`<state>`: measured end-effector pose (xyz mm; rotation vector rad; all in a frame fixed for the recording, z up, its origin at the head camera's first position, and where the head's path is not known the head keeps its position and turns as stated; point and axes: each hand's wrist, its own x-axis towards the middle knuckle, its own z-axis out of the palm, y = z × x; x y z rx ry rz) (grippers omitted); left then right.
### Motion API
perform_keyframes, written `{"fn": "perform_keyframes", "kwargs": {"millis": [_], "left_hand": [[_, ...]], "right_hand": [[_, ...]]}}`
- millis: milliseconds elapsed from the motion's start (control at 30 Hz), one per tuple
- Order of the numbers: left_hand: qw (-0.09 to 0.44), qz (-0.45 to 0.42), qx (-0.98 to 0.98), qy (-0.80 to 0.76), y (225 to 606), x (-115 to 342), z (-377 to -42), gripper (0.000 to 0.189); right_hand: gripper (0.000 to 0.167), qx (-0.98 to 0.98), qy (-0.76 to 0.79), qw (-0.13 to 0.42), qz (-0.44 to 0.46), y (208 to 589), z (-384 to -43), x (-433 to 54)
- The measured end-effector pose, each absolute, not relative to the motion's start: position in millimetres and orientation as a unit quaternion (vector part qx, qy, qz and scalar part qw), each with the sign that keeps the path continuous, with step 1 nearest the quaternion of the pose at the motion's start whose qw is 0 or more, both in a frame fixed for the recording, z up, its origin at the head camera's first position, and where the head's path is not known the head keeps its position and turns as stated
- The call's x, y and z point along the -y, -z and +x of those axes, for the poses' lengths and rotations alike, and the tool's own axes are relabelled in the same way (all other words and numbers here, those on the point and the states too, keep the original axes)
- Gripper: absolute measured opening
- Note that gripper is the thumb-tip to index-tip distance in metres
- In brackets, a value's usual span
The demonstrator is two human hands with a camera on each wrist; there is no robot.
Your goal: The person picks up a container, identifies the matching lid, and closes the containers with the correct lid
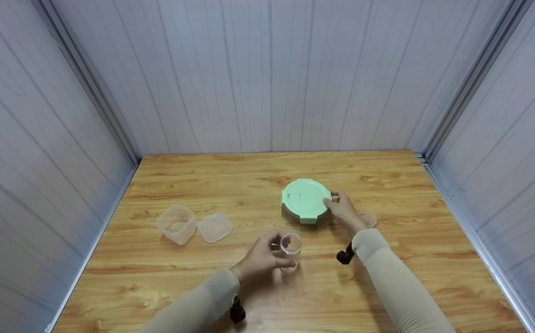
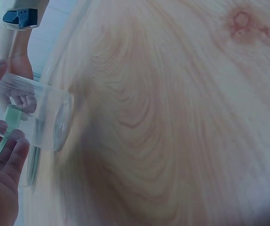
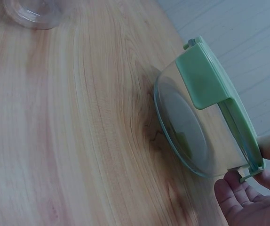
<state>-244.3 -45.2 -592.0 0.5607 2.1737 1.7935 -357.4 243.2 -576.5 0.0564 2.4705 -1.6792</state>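
My left hand holds a clear cylindrical jar, thumb on one side and fingers on the other. The jar stands upright with its open mouth up, its base close to the table in the left wrist view. Farther back is a round glass food container with a light green lid. My right hand grips its right edge, thumb on top of the lid and fingers beneath the side clip. In the right wrist view, a front clip lies folded down against the glass wall.
At the left stands a translucent square box, open at the top, with its square lid flat beside it. A clear round lid lies partly hidden behind the right wrist. Panelled walls enclose the wooden table at the back and sides.
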Motion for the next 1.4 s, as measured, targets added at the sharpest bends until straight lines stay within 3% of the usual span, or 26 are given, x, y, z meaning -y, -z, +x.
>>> {"fn": "perform_keyframes", "kwargs": {"millis": [300,933,1400], "left_hand": [[0.168,0.176,-0.718,-0.652,594.8,45.8,-243.3,0.057],[0.150,0.188,-0.754,-0.611,592.1,46.4,-242.8,0.051],[0.126,0.223,-0.777,-0.575,592.7,48.7,-243.6,0.059]], "right_hand": [[0.055,-0.834,0.546,0.077,0.023,576.7,-356.6,-243.2],[0.054,-0.831,0.550,0.078,0.042,574.6,-354.2,-239.2],[0.059,-0.833,0.547,0.080,0.031,569.7,-351.5,-244.3]]}}
